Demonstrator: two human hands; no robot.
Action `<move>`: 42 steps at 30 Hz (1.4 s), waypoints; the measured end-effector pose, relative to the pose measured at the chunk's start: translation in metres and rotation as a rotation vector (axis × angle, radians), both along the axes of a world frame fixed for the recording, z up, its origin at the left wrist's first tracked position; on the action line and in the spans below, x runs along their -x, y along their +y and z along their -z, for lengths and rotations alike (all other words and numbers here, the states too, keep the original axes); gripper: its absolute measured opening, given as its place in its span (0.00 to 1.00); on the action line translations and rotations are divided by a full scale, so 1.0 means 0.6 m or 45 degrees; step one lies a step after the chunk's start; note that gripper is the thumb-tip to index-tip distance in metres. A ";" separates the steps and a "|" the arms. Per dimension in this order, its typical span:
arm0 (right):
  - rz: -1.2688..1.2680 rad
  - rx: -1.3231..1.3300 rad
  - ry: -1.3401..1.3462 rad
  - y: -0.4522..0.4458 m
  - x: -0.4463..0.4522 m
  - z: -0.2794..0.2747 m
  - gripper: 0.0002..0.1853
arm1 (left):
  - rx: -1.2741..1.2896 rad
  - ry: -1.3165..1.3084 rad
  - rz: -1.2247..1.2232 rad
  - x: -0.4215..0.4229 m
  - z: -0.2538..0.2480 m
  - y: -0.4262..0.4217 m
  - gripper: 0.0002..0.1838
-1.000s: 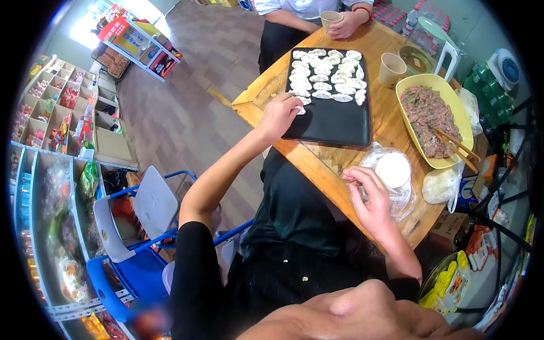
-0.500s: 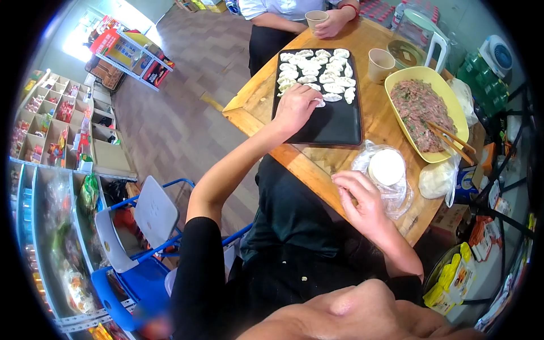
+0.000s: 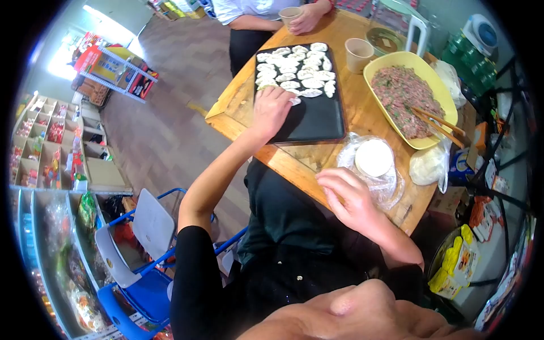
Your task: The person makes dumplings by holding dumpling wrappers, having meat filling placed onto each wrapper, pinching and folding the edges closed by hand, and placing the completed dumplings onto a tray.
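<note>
My left hand [image 3: 272,110] is over the left side of a black tray [image 3: 311,122], fingers bent down and closed on a white dumpling [image 3: 294,101]. Only part of that dumpling shows past the fingertips. Several pleated dumplings [image 3: 307,73] lie in rows across the far half of the tray. Nearer to me, my right hand [image 3: 351,198] hovers by the table edge with nothing in it, thumb and fingers apart. Just beyond it a stack of round white dough wrappers [image 3: 374,158] sits on a clear plastic bag [image 3: 391,190].
A yellow bowl [image 3: 371,59] of minced filling [image 3: 405,99] has chopsticks [image 3: 439,124] resting in it. Beside it are bagged dough [image 3: 429,166], a paper cup [image 3: 358,54] and a pitcher [image 3: 418,34]. Across the table, a person's hand [image 3: 309,17] holds another cup [image 3: 290,16]. Folding chairs [image 3: 156,218] stand left.
The whole view has shifted, so the table appears further left and slightly higher. My left hand stays at the same dumpling on the tray. My right hand remains beside the wrappers.
</note>
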State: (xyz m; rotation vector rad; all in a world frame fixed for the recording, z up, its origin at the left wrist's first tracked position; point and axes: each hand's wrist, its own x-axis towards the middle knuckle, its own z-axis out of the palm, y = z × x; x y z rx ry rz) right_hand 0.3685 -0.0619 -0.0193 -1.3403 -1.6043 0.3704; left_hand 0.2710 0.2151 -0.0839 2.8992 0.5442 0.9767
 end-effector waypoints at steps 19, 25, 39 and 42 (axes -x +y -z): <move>-0.580 -0.163 -0.096 -0.022 0.056 0.042 0.05 | 0.418 0.104 0.959 -0.101 -0.054 -0.248 0.15; -0.567 -0.122 -0.132 -0.023 0.051 0.018 0.06 | 0.408 0.131 0.975 -0.101 -0.062 -0.247 0.15; -0.541 -0.153 -0.137 -0.021 0.053 0.017 0.03 | 0.377 0.232 1.031 -0.108 -0.077 -0.234 0.13; -0.551 -0.146 -0.127 -0.021 0.052 0.021 0.06 | 0.377 0.244 1.037 -0.109 -0.074 -0.234 0.12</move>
